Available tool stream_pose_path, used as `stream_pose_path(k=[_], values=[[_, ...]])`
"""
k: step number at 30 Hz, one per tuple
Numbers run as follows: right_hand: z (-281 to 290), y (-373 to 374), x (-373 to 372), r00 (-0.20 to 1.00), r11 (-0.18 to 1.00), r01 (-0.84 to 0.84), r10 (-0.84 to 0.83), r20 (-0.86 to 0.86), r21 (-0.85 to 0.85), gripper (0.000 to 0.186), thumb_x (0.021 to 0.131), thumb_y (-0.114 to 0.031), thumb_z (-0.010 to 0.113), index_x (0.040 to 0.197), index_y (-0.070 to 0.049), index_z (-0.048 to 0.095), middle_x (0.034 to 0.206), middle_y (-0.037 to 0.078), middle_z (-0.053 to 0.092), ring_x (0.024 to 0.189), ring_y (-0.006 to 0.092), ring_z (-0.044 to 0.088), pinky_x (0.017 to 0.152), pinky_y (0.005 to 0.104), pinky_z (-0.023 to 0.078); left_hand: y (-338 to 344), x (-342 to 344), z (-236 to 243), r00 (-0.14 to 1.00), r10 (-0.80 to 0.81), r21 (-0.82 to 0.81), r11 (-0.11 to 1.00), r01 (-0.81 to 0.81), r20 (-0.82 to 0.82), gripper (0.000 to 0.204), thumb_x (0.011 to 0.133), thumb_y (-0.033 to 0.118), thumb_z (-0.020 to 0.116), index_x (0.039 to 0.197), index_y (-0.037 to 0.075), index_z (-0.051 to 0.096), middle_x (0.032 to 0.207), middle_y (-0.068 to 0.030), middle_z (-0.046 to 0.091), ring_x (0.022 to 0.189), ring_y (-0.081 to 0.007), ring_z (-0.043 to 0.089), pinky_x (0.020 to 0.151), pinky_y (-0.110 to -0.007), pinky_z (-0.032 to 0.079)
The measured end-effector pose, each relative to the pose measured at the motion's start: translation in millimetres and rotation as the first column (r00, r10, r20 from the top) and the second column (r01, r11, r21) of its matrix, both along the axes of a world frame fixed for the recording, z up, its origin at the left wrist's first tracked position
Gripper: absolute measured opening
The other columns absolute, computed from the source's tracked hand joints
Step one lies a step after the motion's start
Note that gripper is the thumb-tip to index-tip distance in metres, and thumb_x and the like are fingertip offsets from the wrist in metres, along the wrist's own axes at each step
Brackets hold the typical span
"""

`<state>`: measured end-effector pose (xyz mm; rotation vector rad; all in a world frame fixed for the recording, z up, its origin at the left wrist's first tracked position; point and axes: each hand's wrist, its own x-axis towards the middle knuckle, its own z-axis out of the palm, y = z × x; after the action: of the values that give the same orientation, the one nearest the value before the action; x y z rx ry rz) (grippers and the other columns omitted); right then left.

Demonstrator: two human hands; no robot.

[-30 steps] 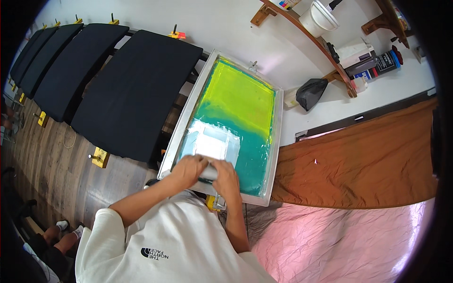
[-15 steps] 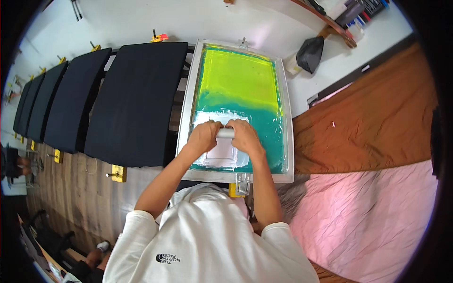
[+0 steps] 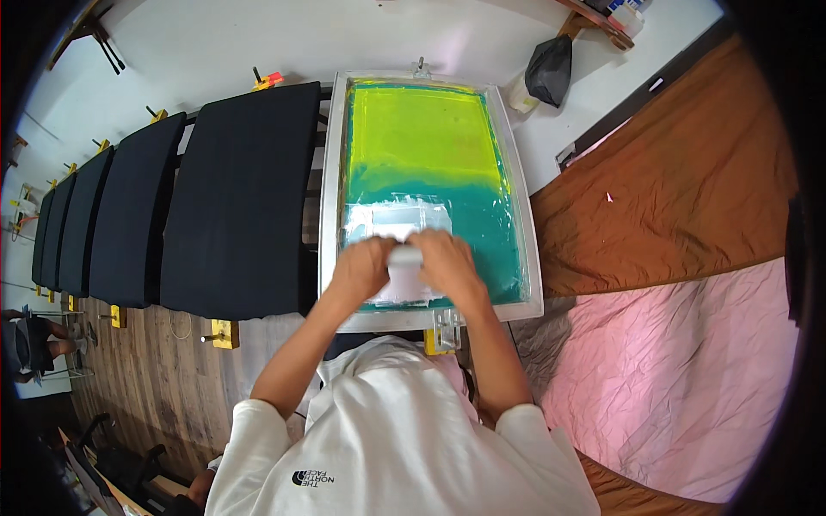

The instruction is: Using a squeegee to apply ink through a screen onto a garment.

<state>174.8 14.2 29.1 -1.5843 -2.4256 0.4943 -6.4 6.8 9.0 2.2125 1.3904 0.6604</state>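
Note:
My left hand [image 3: 366,268] and my right hand [image 3: 446,267] are both closed on the pale handle of a squeegee [image 3: 404,255], blurred by motion, low over a printing screen. The screen has a silver frame [image 3: 527,224], yellow-green coating [image 3: 422,133] on its far part and teal [image 3: 486,224] nearer me. The squeegee is over a white, ink-smeared patch [image 3: 398,211] in the nearer left part. Its blade is hidden. A metal clamp [image 3: 446,327] holds the near edge of the frame.
Several black padded platens [image 3: 237,198] with yellow brackets [image 3: 224,335] run leftward. A wall shelf [image 3: 594,19] with a dark bag [image 3: 548,73] is at back right, brown [image 3: 654,172] and pink [image 3: 662,387] fabrics at right. A seated person [image 3: 43,344] is at far left.
My view has swung round to face the screen more squarely. Both hands moved forward on the screen with the squeegee, then slightly back toward me in the last half second, still gripping it.

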Motion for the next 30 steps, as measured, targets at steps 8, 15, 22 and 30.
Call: stream_pose_path(k=[8, 15, 22, 30], values=[[-34, 4, -2, 0.996, 1.0, 0.021, -0.021, -0.087, -0.003, 0.047, 0.068, 0.01, 0.059, 0.11, -0.01, 0.064, 0.101, 0.015, 0.064, 0.1, 0.0381, 0.058, 0.084, 0.0469, 0.05, -3, 4, -34, 0.998, 0.059, -0.005, 0.998, -0.059, 0.018, 0.047, 0.063, -0.012, 0.058, 0.107, 0.002, 0.066, 0.101, -0.0192, 0.067, 0.091, -0.0398, 0.064, 0.08, -0.045, 0.054], [-7, -90, 3, 0.992, 1.0, 0.008, -0.009, -0.126, -0.006, 0.037, 0.069, 0.007, 0.061, 0.104, -0.005, 0.063, 0.107, 0.013, 0.06, 0.105, 0.0318, 0.058, 0.079, 0.0463, 0.05, -93, 8, -6, 0.999, 0.007, -0.033, 0.999, -0.009, -0.031, 0.052, 0.065, -0.011, 0.058, 0.116, 0.001, 0.064, 0.115, -0.0216, 0.064, 0.099, -0.0395, 0.064, 0.085, -0.043, 0.053], [-2, 15, -3, 0.999, 0.999, -0.039, 0.039, 0.016, -0.02, 0.032, 0.07, 0.005, 0.06, 0.099, -0.006, 0.065, 0.097, 0.014, 0.066, 0.094, 0.0353, 0.063, 0.079, 0.0479, 0.052, 4, -1, 2, 0.999, 0.045, -0.042, 0.998, -0.045, -0.003, 0.039, 0.07, -0.007, 0.059, 0.106, 0.004, 0.069, 0.092, -0.0203, 0.069, 0.084, -0.0388, 0.067, 0.077, -0.044, 0.055], [-28, 30, -7, 0.998, 0.999, 0.007, -0.009, -0.065, -0.039, 0.031, 0.071, 0.004, 0.065, 0.1, -0.005, 0.066, 0.095, 0.017, 0.064, 0.096, 0.0363, 0.061, 0.082, 0.0456, 0.052, 17, 2, -17, 0.995, 0.1, -0.112, 0.989, -0.096, 0.029, 0.044, 0.068, -0.013, 0.056, 0.107, 0.002, 0.068, 0.099, -0.021, 0.067, 0.089, -0.0414, 0.065, 0.081, -0.045, 0.053]])
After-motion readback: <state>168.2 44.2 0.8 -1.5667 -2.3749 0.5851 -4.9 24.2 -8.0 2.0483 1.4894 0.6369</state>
